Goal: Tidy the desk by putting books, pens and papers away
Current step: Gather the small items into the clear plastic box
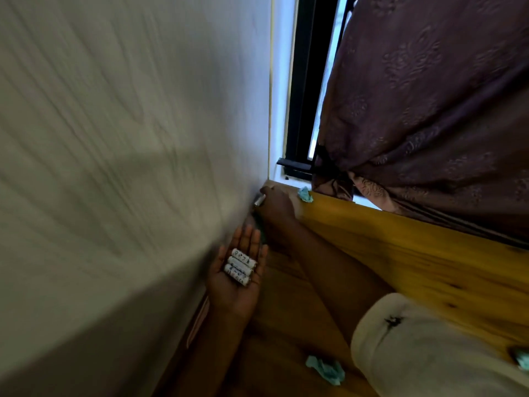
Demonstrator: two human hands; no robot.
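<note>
Nearest, by the front edge of the yellow-brown wooden desk (400, 253), lies a crumpled teal paper scrap (325, 369). A second teal scrap (519, 359) shows past the person's cream sleeve (415, 339), toward the right edge. Farther in, along the left edge where the desk meets the pale textured wall (114, 138), the left hand (239, 277) is palm up with fingers straight and relaxed. It carries three white printed cylindrical batteries (240, 267) side by side across the palm.

Beyond it, in the far left corner, the right hand (276, 206) pinches a small silvery cylinder (260, 201) close against the wall. This looks like a fourth battery, though blur leaves that unsure. A third crumpled teal scrap (305, 194) sits at the far edge just beside that hand, below the black window frame (303, 110) and the purple patterned curtain (429, 110). No books or pens are in view.

The batteries are probably hard, smooth and dense for their size, and likely to roll off a flat palm, so cupping the fingers would steady them. A single one is best pinched across its barrel. The scraps should be light and soft, so a loose pinch anywhere on the crumple would lift them
</note>
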